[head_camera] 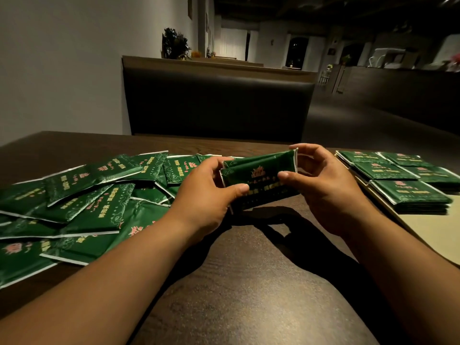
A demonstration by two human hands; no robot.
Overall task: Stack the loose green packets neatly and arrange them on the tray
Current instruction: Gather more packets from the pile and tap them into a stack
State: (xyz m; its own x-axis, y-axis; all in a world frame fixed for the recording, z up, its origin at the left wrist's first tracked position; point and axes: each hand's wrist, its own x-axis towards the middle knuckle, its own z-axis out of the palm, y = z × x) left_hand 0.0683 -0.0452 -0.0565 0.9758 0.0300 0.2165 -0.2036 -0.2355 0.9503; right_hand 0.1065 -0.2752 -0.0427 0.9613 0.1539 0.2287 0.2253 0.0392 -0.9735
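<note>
A small stack of green packets (258, 178) with white edges and red-gold print is held just above the table, between both hands. My left hand (206, 195) grips its left end, thumb on the front face. My right hand (323, 185) pinches its right end, fingers curled over the top edge. Several loose green packets (99, 195) lie scattered in an overlapping pile on the left of the table. On the right, a pale tray (428, 232) carries several neat stacks of packets (408, 195), arranged in rows.
The dark wooden table (249, 282) has bare surface in front of me, between my forearms. A dark bench back (216, 105) stands behind the table's far edge. The tray's near part is bare.
</note>
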